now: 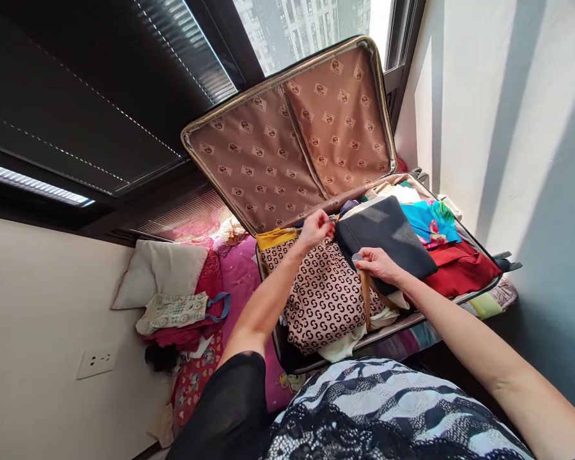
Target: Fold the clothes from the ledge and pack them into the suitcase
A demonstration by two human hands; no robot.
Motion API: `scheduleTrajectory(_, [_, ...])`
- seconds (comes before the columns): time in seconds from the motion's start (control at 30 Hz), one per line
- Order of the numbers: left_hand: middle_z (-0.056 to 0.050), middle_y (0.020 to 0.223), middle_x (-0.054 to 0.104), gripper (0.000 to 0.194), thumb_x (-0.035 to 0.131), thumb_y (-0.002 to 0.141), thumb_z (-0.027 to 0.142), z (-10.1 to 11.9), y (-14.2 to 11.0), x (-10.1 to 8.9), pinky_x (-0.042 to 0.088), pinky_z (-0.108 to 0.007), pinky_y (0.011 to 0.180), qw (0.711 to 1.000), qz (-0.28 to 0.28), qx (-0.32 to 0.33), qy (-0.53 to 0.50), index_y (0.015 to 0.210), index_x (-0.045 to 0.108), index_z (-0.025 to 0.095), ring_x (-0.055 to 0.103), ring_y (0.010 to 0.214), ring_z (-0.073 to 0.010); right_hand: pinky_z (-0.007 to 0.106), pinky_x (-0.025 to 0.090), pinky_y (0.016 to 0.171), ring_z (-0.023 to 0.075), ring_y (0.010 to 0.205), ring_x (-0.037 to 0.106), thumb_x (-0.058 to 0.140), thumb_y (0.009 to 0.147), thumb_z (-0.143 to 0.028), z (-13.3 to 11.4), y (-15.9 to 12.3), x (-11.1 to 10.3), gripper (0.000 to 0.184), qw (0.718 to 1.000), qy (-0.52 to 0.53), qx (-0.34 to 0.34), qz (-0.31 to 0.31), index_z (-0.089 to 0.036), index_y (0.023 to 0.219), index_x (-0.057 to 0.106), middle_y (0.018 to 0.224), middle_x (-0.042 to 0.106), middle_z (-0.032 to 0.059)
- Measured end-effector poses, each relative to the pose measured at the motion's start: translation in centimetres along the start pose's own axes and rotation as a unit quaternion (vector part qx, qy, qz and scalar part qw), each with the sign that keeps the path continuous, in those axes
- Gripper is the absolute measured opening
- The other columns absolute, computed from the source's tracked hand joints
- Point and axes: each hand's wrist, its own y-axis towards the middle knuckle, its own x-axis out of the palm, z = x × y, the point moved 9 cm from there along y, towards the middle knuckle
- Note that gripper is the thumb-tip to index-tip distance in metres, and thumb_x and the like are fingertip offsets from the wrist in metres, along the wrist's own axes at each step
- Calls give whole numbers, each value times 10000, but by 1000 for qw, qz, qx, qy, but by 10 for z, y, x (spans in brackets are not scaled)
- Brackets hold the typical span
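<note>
An open suitcase lies on the bed, its lid raised and lined with patterned brown fabric. It is packed with folded clothes: a brown-and-white patterned piece, a dark grey piece, red cloth, a turquoise floral piece. My left hand pinches something small at the far corner of the dark grey piece. My right hand is closed on that piece's near edge, where a tan strap runs down.
A white pillow, a small printed bag with a blue handle and red cloth lie on the pink bedding to the left. A wall socket sits lower left. A window is behind the lid, a wall to the right.
</note>
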Motion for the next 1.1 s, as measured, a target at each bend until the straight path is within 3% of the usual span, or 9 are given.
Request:
scheduleTrajectory(0.1, [-48, 869, 771, 232, 842, 870, 278, -15, -29, 32, 626, -330, 835, 999, -42, 29, 3, 981, 662, 180, 752, 782, -167, 204, 188, 455, 38, 448, 324, 889, 586, -594, 6, 2, -3, 561, 999, 31, 27, 2, -204, 778, 536, 560, 571, -58])
scheduleTrajectory(0.2, [-68, 925, 789, 266, 824, 890, 383, -33, -36, 46, 613, -323, 894, 999, -38, 23, -17, 1016, 760, 157, 758, 884, -183, 202, 180, 441, 37, 436, 328, 913, 560, -571, 9, 7, -4, 555, 999, 27, 42, 7, -194, 767, 563, 554, 585, -44])
scheduleTrajectory(0.3, [-72, 851, 769, 310, 764, 938, 428, -46, -29, 46, 600, -297, 857, 999, -13, 4, -48, 842, 801, 135, 725, 817, -158, 206, 173, 435, 35, 435, 322, 929, 534, -574, 8, 11, -1, 561, 998, 21, 55, 11, -185, 736, 577, 548, 570, -39])
scheduleTrajectory(0.4, [-59, 824, 759, 207, 799, 886, 307, -53, -27, 44, 576, -252, 766, 996, 28, -12, -79, 767, 815, 138, 678, 739, -124, 211, 195, 448, 37, 452, 333, 929, 515, -570, 5, 17, 5, 559, 998, 18, 54, 26, -184, 698, 568, 535, 531, -49])
scheduleTrajectory(0.5, [-66, 872, 789, 90, 760, 857, 170, -59, -31, 51, 580, -251, 733, 990, 38, -55, -124, 853, 844, 138, 690, 705, -117, 209, 276, 496, 51, 499, 407, 928, 478, -531, 0, 27, 12, 560, 998, 21, 35, 50, -186, 699, 547, 564, 558, -43])
scheduleTrajectory(0.67, [-106, 969, 835, 253, 647, 866, 50, -66, -39, 66, 634, -345, 922, 962, 49, -122, -239, 1016, 838, 123, 801, 912, -189, 205, 313, 528, 66, 505, 427, 909, 507, -494, 2, 32, 14, 606, 996, -10, 12, 92, -228, 779, 438, 540, 541, -78])
scheduleTrajectory(0.87, [-177, 1163, 816, 304, 643, 838, -8, -65, -43, 74, 637, -427, 1008, 923, 100, -137, -347, 1084, 799, 78, 813, 1045, -244, 205, 315, 515, 71, 495, 418, 946, 452, -525, 9, 32, 8, 739, 992, -26, 30, 117, -249, 843, 383, 543, 536, -97])
scheduleTrajectory(0.97, [-167, 1183, 814, 314, 639, 845, -8, -67, -46, 74, 640, -414, 995, 927, 104, -141, -331, 1089, 811, 90, 810, 1030, -232, 222, 362, 536, 86, 525, 464, 953, 435, -540, 11, 35, 6, 761, 991, -30, 25, 130, -249, 847, 384, 593, 567, -73])
scheduleTrajectory(1.1, [-131, 1122, 829, 289, 679, 810, -11, -72, -53, 66, 630, -365, 945, 963, 87, -134, -219, 998, 853, 122, 776, 904, -185, 232, 387, 571, 107, 581, 512, 938, 468, -593, 15, 34, -1, 738, 984, -56, 9, 171, -244, 828, 397, 630, 607, -32])
